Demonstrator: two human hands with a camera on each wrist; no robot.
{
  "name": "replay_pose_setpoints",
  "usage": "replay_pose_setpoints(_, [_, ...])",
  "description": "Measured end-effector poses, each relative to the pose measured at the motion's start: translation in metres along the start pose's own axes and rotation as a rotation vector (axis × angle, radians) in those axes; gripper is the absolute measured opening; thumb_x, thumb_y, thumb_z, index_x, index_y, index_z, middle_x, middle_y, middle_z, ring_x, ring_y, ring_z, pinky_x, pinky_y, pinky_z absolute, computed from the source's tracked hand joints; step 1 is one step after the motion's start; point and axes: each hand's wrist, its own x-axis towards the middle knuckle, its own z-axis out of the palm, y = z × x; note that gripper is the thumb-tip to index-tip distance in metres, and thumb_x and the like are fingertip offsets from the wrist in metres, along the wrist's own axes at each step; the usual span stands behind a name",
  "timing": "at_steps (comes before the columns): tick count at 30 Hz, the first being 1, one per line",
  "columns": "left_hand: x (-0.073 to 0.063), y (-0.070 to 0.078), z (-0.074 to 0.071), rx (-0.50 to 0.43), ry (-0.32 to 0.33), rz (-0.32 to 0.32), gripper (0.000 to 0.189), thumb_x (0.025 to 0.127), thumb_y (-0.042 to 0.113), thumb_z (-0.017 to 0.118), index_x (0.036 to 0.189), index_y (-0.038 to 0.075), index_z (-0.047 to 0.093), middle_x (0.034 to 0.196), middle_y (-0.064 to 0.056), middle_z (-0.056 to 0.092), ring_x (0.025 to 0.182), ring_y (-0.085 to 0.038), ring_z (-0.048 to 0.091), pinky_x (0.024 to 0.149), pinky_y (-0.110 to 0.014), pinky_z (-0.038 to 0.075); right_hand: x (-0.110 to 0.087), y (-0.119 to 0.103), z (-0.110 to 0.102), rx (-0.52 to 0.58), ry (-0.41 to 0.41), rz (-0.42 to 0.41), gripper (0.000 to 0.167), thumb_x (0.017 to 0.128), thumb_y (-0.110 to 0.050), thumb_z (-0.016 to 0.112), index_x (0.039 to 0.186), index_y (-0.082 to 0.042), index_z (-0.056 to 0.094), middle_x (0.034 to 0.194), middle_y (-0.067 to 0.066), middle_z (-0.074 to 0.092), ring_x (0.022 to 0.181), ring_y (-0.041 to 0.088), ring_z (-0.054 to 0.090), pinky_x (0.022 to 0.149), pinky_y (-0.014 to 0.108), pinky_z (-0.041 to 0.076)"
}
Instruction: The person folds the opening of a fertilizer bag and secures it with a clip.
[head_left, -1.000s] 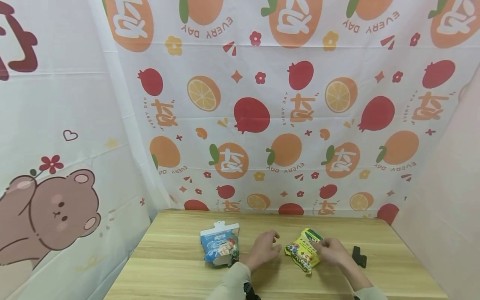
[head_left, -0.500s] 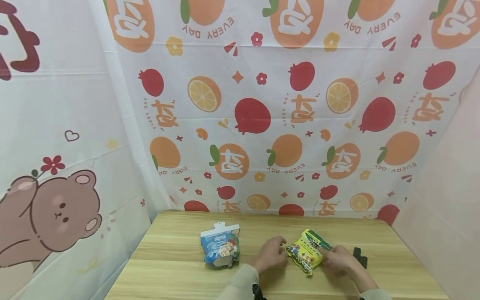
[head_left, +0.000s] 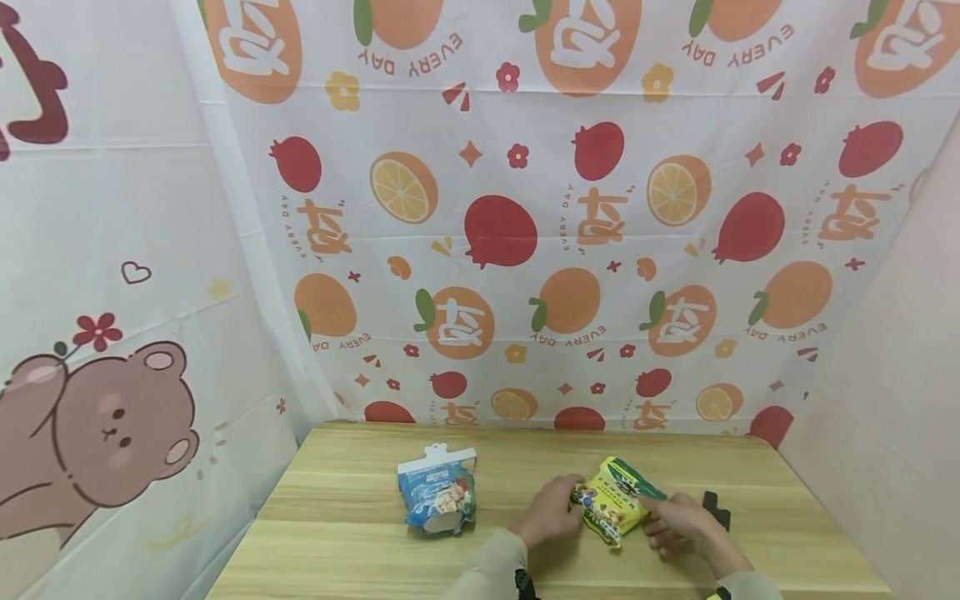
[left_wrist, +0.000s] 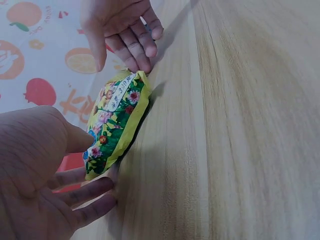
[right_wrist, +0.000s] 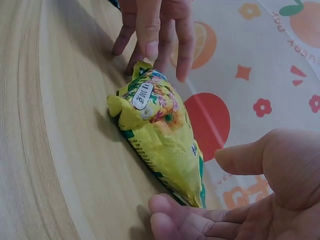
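Observation:
A soft yellow-and-green packet (head_left: 617,502) printed with flowers lies on the wooden table between both hands. My left hand (head_left: 551,511) is at its left end. In the left wrist view the left thumb reaches the packet's edge, while the fairly straight fingers extend beside its lower end. My right hand (head_left: 682,525) is by the packet's right side. Seen from the right wrist, the right thumb stands apart from the packet (right_wrist: 165,130) and the fingertips lie close to its near end; whether they touch cannot be told. Neither hand is curled round it.
A blue bag (head_left: 435,492) with a white clip (head_left: 437,455) across its top stands to the left on the table (head_left: 360,550). A small black object (head_left: 716,508) lies beyond the right hand. Fruit-printed cloth (head_left: 555,208) hangs behind the table.
My left hand has moved right, up to the packet's left end. The right hand has shifted slightly right, and its fingers have dropped beside the packet. The blue bag stays in place.

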Motion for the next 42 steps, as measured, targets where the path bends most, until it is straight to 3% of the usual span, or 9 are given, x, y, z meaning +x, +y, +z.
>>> replay_pose_setpoints(8, [0.001,-0.001,-0.001,-0.004,-0.001,0.012,0.037,0.096,0.013,0.066,0.131,0.004,0.059,0.112,-0.012,0.065,0.097,-0.019,0.059,0.085,-0.032,0.05,0.008,0.003,-0.005,0.096,-0.033,-0.016,0.04,0.105,-0.029,0.052,0.106,0.011,0.059,0.095,0.018,0.069,0.067,0.016,0.069,0.063,0.029,0.059])
replay_pose_setpoints(15, [0.004,-0.004,0.002,-0.114,0.007,0.0,0.042,0.101,0.027,0.062,0.135,0.005,0.054,0.088,-0.002,0.063,0.075,-0.008,0.053,0.07,-0.027,0.046,0.021,0.004,-0.003,0.095,-0.002,-0.065,0.052,0.104,-0.025,0.053,0.126,0.023,0.052,0.105,0.023,0.07,0.075,0.019,0.068,0.068,0.032,0.059])
replay_pose_setpoints(20, [0.004,-0.005,0.006,-0.151,-0.005,-0.046,0.037,0.1,0.027,0.064,0.13,0.006,0.056,0.076,0.003,0.057,0.065,-0.007,0.047,0.061,-0.024,0.04,0.029,0.004,0.002,0.11,0.003,-0.088,0.055,0.104,-0.024,0.054,0.132,0.023,0.048,0.103,0.019,0.071,0.08,0.019,0.067,0.072,0.033,0.06])
replay_pose_setpoints(26, [0.003,-0.006,0.008,-0.166,0.019,-0.052,0.023,0.097,0.026,0.068,0.113,0.01,0.061,0.065,0.006,0.052,0.057,-0.008,0.043,0.052,-0.023,0.034,0.037,0.001,0.008,0.075,0.034,-0.125,0.057,0.103,-0.024,0.055,0.134,0.023,0.047,0.097,0.017,0.068,0.083,0.02,0.066,0.073,0.033,0.06])
replay_pose_setpoints(33, [0.005,-0.007,0.009,-0.224,0.012,-0.092,0.035,0.091,0.021,0.077,0.118,0.007,0.06,0.073,0.0,0.063,0.061,-0.009,0.053,0.056,-0.023,0.041,0.042,-0.008,0.015,-0.01,0.062,-0.168,0.053,0.102,-0.024,0.057,0.132,0.019,0.052,0.106,0.021,0.069,0.089,0.023,0.069,0.077,0.037,0.061])
replay_pose_setpoints(39, [0.007,-0.006,0.008,-0.245,-0.004,-0.139,0.047,0.087,0.02,0.081,0.125,0.009,0.056,0.098,-0.009,0.069,0.086,-0.016,0.061,0.079,-0.035,0.053,0.045,-0.012,0.021,0.007,0.082,-0.171,0.051,0.102,-0.022,0.058,0.134,0.017,0.05,0.118,0.029,0.064,0.094,0.025,0.069,0.077,0.038,0.061])
replay_pose_setpoints(42, [0.007,-0.005,0.009,-0.27,-0.01,-0.161,0.049,0.086,0.017,0.081,0.127,0.01,0.056,0.1,-0.01,0.068,0.087,-0.018,0.062,0.081,-0.038,0.054,0.046,-0.012,0.023,0.022,0.09,-0.163,0.051,0.102,-0.021,0.058,0.135,0.016,0.049,0.123,0.031,0.061,0.095,0.026,0.068,0.076,0.037,0.061])
